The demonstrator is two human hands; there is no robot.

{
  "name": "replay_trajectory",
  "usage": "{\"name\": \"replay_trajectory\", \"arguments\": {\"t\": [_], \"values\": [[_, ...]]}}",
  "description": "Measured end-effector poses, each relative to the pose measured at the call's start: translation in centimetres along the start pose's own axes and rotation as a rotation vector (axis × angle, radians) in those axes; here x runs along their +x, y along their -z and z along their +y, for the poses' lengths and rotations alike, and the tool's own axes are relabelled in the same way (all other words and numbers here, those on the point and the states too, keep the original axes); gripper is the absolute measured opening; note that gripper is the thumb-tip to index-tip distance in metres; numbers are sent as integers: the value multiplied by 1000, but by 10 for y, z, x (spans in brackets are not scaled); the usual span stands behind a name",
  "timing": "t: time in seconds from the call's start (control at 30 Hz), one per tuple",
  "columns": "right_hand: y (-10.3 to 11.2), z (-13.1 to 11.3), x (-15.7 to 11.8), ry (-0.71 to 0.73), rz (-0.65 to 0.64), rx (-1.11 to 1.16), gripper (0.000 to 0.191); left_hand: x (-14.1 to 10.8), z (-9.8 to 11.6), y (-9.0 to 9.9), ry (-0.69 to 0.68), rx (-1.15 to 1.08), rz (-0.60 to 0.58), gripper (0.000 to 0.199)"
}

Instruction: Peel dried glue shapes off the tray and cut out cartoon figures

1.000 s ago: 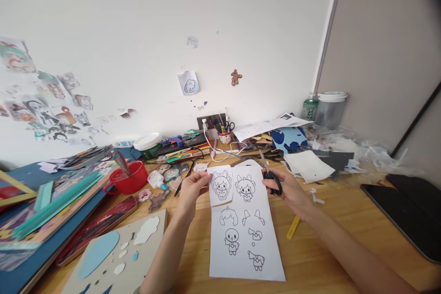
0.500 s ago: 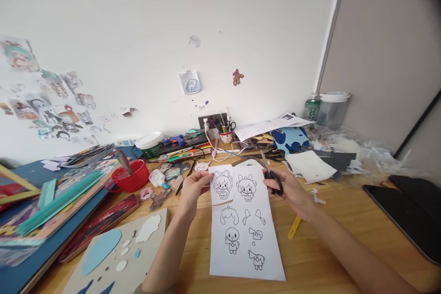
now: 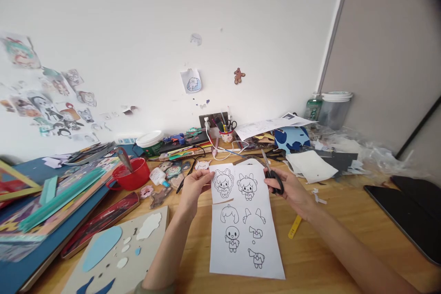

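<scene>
A white sheet of paper [image 3: 237,257], printed with black outlines of cartoon figures and their parts, is held up in front of me. Its upper left piece [image 3: 222,183] is edged by a cut below and along its right side; whether it is fully separate I cannot tell. My left hand [image 3: 198,188] pinches that piece between thumb and fingers at its left edge. In my right hand [image 3: 287,188] are black-handled scissors [image 3: 274,179], blades pointing up and away. The right thumb and fingers also touch the sheet's right edge.
To the left stand a red mug [image 3: 132,174], a glue bottle [image 3: 158,177] and a grey board [image 3: 138,252] with foam shapes. A yellow strip [image 3: 295,227] lies under my right forearm. A black tablet [image 3: 403,220] is at right, a pen cup [image 3: 226,136] at the back.
Both hands keep their hold on the paper and scissors. The view has tilted and shifted very slightly; hardly anything else differs.
</scene>
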State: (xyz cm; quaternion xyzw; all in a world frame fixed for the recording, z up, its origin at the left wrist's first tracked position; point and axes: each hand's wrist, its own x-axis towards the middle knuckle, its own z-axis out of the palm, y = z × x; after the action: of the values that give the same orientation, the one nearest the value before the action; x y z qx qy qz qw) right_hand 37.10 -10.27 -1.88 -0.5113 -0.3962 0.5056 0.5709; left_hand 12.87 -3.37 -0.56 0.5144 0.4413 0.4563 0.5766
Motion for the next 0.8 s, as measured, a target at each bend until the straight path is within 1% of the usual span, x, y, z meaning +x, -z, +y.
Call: {"name": "replay_trajectory", "arguments": {"t": [0.67, 0.8], "values": [[-1, -2, -1, -8, 15, -9, 37, 0, 0, 0, 1, 17, -6, 17], [-2, -3, -1, -2, 17, -8, 34, 0, 0, 0, 1, 12, -7, 17]]}}
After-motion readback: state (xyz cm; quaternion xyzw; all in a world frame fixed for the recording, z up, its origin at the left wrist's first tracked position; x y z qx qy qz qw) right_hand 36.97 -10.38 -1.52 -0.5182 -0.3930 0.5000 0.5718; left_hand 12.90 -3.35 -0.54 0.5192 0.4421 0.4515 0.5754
